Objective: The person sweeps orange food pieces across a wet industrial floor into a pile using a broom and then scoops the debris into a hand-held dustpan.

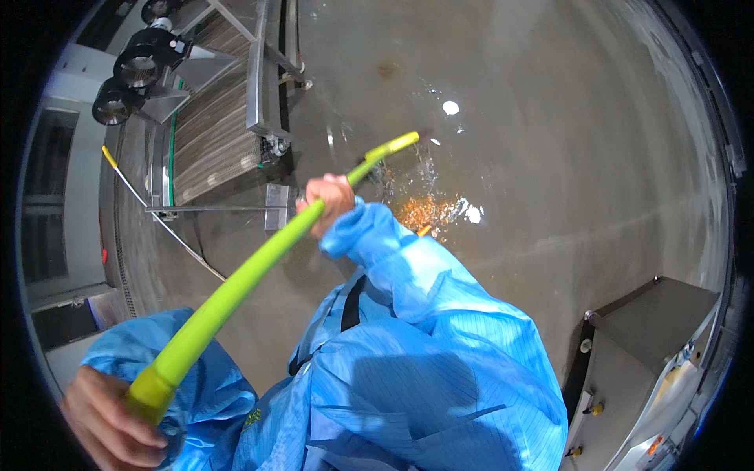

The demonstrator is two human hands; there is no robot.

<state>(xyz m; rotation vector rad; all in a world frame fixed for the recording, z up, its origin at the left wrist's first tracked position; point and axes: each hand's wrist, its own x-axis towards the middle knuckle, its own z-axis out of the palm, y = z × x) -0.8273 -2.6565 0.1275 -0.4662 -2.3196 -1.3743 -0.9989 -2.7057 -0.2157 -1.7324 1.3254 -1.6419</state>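
A long yellow-green hose (236, 286) runs from the lower left up toward the middle of the view. My left hand (106, 424) grips its near end at the bottom left. My right hand (330, 204), in a blue coat sleeve, holds it further along, close to the nozzle (393, 146). Water sprays from the nozzle onto the wet grey floor (550, 141), where orange scraps (424, 212) lie in a splash just beyond my right hand.
A metal conveyor with a slatted belt (216, 118) stands at the upper left, with black round motors (137, 67) beside it. A thin hose (169, 228) lies on the floor near it. A stainless steel cabinet (652, 345) stands at the lower right.
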